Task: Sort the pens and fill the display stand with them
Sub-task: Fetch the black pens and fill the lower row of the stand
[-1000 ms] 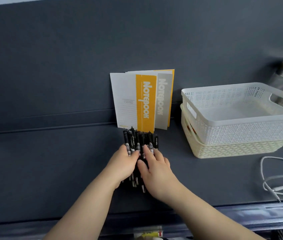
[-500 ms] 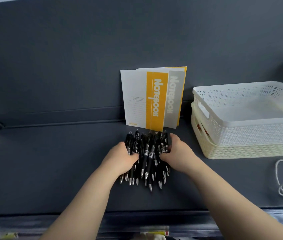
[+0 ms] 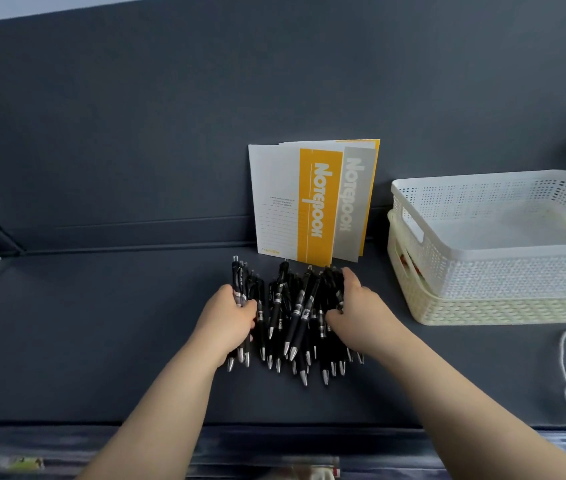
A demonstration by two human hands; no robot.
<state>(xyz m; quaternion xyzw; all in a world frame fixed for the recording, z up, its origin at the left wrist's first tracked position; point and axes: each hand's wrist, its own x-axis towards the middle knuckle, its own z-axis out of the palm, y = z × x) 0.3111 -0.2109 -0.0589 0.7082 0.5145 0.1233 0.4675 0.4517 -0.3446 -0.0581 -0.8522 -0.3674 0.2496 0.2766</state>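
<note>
Where pens (image 3: 292,317) lie heaped, left hand (image 3: 229,315) and right hand (image 3: 361,313) fingers (image 3: 348,282) clasp them.

"Notebook" on notebooks (image 3: 319,202) (vertical print)

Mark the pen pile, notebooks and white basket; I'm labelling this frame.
pen pile (image 3: 293,315): head view, middle black barrels.
notebooks (image 3: 319,209): head view, yellow cover stripe.
white basket (image 3: 516,275): head view, front wall.
</note>
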